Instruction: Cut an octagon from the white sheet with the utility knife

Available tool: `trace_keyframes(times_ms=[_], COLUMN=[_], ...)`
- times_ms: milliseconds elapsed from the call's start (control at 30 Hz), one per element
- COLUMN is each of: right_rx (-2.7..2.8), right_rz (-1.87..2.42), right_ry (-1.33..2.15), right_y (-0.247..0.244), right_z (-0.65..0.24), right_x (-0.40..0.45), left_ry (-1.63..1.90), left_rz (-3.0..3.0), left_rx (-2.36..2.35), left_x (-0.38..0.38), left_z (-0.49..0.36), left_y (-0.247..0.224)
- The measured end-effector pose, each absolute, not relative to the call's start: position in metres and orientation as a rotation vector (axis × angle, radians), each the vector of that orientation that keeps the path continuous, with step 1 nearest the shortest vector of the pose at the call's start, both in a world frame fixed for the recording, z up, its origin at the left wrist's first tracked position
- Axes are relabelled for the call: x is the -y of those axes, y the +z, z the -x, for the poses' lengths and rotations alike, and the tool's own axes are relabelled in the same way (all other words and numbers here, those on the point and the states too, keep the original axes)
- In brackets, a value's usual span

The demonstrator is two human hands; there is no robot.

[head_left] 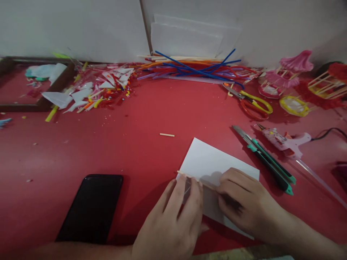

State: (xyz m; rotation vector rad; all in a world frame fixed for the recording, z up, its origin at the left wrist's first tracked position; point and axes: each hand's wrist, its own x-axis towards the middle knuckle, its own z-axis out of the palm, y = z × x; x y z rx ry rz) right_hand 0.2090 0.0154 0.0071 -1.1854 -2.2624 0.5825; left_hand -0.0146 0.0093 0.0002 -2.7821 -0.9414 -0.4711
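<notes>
Stick [208, 185], thin, pale, wood-like: one, over the white sheet [206, 155], its far tip at the sheet's left edge; whether it touches the paper I cannot tell. Left hand [175, 218]: fingers bent and slightly apart, tips on the stick near its left end; from where I stand, I cannot tell whether the thumb grips. Right hand [248, 202]: thumb and forefinger pinched together on the stick's other end, remaining fingers curled. Short stick [167, 135]: one, loose on the red tabletop [143, 112], beyond the sheet. Phone [90, 207]: black, screen dark, left of the left hand. Cutter [267, 162]: green and black, blade out, just right of the sheet. Glue gun [287, 141]: pink, clear glue stick at its rear, beside the cutter. Scissors [248, 101]: red and yellow handles, farther back. Pipe cleaners [189, 68]: assorted colours, heaped by the wall. Scraps [100, 88]: mixed pile, left of these.
</notes>
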Motion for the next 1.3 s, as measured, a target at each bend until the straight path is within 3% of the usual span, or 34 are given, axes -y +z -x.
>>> trace_keyframes(times_ms=[967, 1100, 1300], right_rx=[2.258, 2.17, 1.966], right_rz=[1.208, 1.309, 1.838], right_ry=[0.625, 0.297, -0.125], right_y=[0.011, 0.023, 0.027], right_z=[-0.212, -0.233, -0.284], right_x=[-0.018, -0.027, -0.041], left_ry=[-0.466, -0.466, -0.446], left_rz=[2.781, 2.781, 2.76], left_rx=[0.922, 0.946, 0.924], left_x=[-0.008, -0.009, -0.01], left_z=[0.012, 0.012, 0.012], left_y=[0.002, 0.003, 0.002])
